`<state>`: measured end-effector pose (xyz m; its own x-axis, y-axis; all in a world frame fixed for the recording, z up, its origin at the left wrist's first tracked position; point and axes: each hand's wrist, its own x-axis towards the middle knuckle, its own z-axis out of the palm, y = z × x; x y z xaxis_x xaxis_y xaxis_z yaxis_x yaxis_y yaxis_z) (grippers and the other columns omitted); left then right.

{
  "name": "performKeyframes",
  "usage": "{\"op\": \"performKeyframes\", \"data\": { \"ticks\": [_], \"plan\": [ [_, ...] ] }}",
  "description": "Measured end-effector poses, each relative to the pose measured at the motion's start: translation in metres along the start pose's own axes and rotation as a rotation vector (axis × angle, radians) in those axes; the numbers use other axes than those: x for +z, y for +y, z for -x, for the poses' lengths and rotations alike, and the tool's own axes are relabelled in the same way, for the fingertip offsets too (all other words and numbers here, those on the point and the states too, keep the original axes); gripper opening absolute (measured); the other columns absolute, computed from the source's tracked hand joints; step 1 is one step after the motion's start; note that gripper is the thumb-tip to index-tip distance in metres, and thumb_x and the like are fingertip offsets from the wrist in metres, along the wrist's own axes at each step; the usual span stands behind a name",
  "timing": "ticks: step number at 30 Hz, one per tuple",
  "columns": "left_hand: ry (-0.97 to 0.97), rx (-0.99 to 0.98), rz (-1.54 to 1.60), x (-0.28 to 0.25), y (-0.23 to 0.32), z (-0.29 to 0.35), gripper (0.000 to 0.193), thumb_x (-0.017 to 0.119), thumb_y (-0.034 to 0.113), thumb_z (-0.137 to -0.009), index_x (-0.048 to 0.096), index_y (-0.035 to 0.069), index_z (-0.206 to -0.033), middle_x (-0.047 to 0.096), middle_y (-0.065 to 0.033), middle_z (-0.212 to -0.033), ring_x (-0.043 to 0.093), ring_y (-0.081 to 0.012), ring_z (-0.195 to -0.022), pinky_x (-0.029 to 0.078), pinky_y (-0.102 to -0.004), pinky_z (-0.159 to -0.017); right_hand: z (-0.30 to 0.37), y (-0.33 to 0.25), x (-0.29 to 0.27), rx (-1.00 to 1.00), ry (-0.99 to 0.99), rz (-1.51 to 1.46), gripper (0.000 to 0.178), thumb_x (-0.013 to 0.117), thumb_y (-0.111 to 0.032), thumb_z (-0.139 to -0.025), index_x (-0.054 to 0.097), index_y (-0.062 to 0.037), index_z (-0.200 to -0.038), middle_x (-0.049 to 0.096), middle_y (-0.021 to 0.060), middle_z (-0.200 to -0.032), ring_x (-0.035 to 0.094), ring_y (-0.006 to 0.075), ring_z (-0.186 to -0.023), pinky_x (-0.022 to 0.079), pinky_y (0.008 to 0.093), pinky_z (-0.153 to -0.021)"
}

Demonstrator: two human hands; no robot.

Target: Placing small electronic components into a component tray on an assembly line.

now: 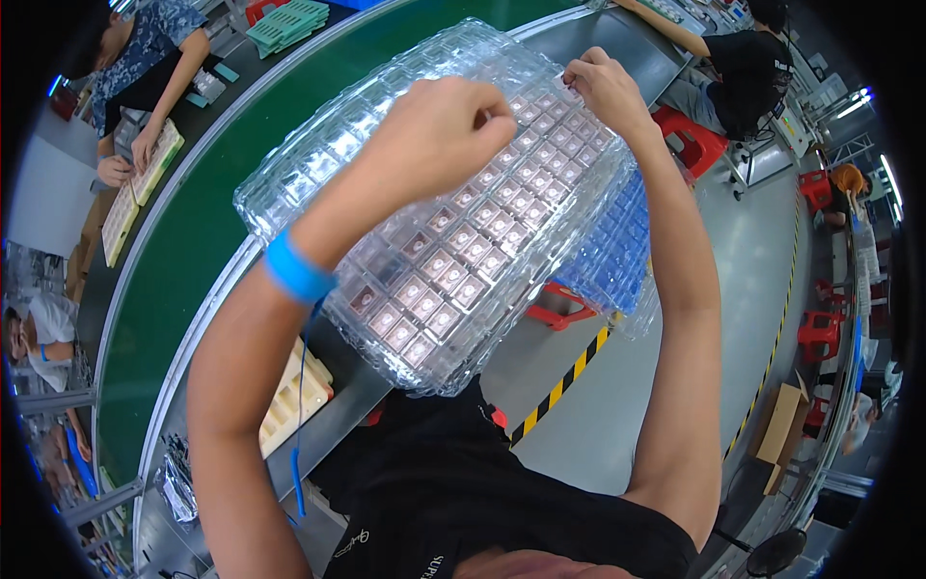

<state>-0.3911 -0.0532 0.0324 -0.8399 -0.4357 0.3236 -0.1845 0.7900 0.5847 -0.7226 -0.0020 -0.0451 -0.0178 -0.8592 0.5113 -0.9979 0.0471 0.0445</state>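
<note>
A stack of clear plastic blister trays (371,259) lies slantwise before me, with small square pinkish-silver parts (470,291) in many pockets of the top tray. My left hand (446,133) hovers over the middle of the trays, its fingers curled and the thumb bent toward them; whatever they may hold is hidden. A blue wrist strap (297,266) with a cord circles my left wrist. My right hand (606,89) is at the far right end of the filled pockets, fingertips pinched together. Anything between those fingertips is too small to make out.
A green conveyor belt (217,193) curves along the left. Across it a co-worker handles cream-coloured trays (145,188). A cream tray (297,396) sits under my left forearm. Blue-filled trays (610,246) and red stools (690,143) stand to the right, near another seated person.
</note>
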Motion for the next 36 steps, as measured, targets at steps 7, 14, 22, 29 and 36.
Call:
{"op": "performKeyframes", "data": {
  "ticks": [7, 14, 22, 29, 36],
  "plan": [
    [0.047, -0.103, -0.351, 0.114, -0.077, -0.108, 0.026, 0.064, 0.02, -0.085, 0.08, 0.002, -0.092, 0.075, -0.0248, -0.096, 0.07, -0.0435, -0.098, 0.055, -0.0518, -0.086, 0.03, -0.027, -0.029, 0.095, -0.042, -0.067, 0.012, 0.063, -0.005, -0.093, 0.073, -0.0067, -0.1, 0.065, 0.0119, -0.114, 0.068, 0.0361, -0.096, 0.055, 0.0448, -0.085],
    [0.194, -0.106, -0.496, 0.146, -0.083, -0.113, 0.024, 0.069, 0.021, -0.08, 0.079, 0.001, -0.088, 0.076, -0.0219, -0.097, 0.069, -0.0394, -0.1, 0.052, -0.0503, -0.092, 0.047, -0.05, -0.063, 0.027, -0.008, -0.033, 0.014, 0.063, -0.007, -0.089, 0.073, -0.0087, -0.099, 0.065, 0.012, -0.114, 0.068, 0.0359, -0.101, 0.055, 0.0447, -0.086],
    [0.265, -0.199, -0.35, 0.083, -0.06, -0.119, 0.021, 0.076, 0.024, -0.076, 0.081, 0.007, -0.087, 0.077, -0.0226, -0.097, 0.069, -0.0406, -0.105, 0.052, -0.0488, -0.092, 0.036, -0.075, -0.081, -0.01, -0.104, -0.057, 0.012, 0.063, 0.0, -0.092, 0.07, -0.0027, -0.102, 0.065, 0.0136, -0.124, 0.07, 0.0318, -0.107, 0.055, 0.0394, -0.088],
    [0.348, -0.198, -0.342, -0.116, -0.034, 0.09, 0.024, 0.065, 0.017, -0.069, 0.069, -0.007, -0.068, 0.063, -0.0322, -0.072, 0.068, -0.0464, -0.072, 0.056, -0.0498, -0.072, 0.011, -0.211, -0.086, -0.38, -0.104, -0.222, 0.019, 0.069, 0.002, -0.088, 0.072, -0.0038, -0.106, 0.065, 0.0147, -0.128, 0.07, 0.0345, -0.105, 0.058, 0.04, -0.082],
    [0.48, -0.747, -0.466, -0.126, -0.001, 0.363, 0.023, 0.073, 0.022, -0.084, 0.07, 0.0, -0.08, 0.063, -0.0129, -0.084, 0.062, -0.0265, -0.077, 0.049, -0.0375, -0.072, 0.009, -0.37, -0.067, -0.827, -0.14, -0.474, 0.019, 0.067, -0.002, -0.082, 0.07, -0.0104, -0.098, 0.064, 0.0111, -0.12, 0.066, 0.0334, -0.107, 0.056, 0.044, -0.087]
  ]
}}
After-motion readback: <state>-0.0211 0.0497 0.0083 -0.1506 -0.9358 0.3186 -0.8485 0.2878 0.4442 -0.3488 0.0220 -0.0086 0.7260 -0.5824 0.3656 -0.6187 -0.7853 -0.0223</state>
